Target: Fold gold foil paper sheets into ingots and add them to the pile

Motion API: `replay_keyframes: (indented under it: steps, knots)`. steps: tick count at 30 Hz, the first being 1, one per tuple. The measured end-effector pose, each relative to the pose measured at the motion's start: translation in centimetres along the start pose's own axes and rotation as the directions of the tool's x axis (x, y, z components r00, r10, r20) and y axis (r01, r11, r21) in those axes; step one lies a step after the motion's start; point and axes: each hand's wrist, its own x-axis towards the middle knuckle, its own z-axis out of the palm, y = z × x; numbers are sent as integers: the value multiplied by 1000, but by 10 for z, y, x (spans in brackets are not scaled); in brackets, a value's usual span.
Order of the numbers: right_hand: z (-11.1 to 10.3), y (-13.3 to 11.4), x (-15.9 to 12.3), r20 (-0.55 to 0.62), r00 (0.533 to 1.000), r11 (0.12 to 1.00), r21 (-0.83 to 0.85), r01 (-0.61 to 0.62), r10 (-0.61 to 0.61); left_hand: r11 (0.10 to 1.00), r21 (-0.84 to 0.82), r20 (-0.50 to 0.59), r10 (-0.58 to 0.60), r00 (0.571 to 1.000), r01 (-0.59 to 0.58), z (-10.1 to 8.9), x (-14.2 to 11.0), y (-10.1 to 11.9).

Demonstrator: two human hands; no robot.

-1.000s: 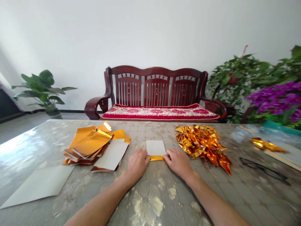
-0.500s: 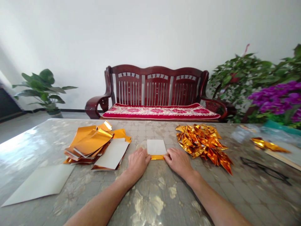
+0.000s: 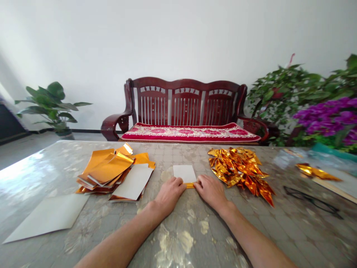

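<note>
A small sheet of gold foil paper (image 3: 184,173) lies on the table in front of me, white side up. Its near edge is folded over into a narrow gold strip. My left hand (image 3: 171,191), fingers curled, presses the left part of that strip. At the right end, my right hand (image 3: 208,189) is closed on the same fold. Only a short piece of gold shows between the two thumbs; the fingertips are partly hidden. To the left is a loose pile of gold foil sheets (image 3: 110,167); to the right, a heap of folded gold foil pieces (image 3: 240,167).
The patterned table (image 3: 178,227) also carries a pale sheet (image 3: 48,216) at left. Black glasses (image 3: 312,201), a single folded gold piece (image 3: 318,172) and clear plastic wrapping (image 3: 291,157) lie at right. A wooden bench (image 3: 185,108) stands behind, with plants at both sides.
My left hand has slid right along the fold, closer to my right hand, so less of the gold strip shows. My right hand has barely moved.
</note>
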Motion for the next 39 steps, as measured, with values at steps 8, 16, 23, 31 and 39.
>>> replay_keyframes:
  steps: [8,16,23,31,39]
  knots:
    - [-4,0,-4,-91,977,981,-28,190,-192,998,65,13,7,1000,-8,2,-3,4]
    - [-5,-21,-14,-29,902,884,183,429,-432,985,152,-4,-79,997,79,11,0,8]
    - [-3,-18,-15,77,914,906,188,379,-399,982,179,-6,-59,998,59,9,-2,8]
    - [-8,-20,-23,237,915,943,141,300,-327,980,193,-1,-43,999,42,2,-12,12]
    - [-11,-11,-19,313,915,966,96,238,-256,973,224,17,-69,997,63,0,-21,10]
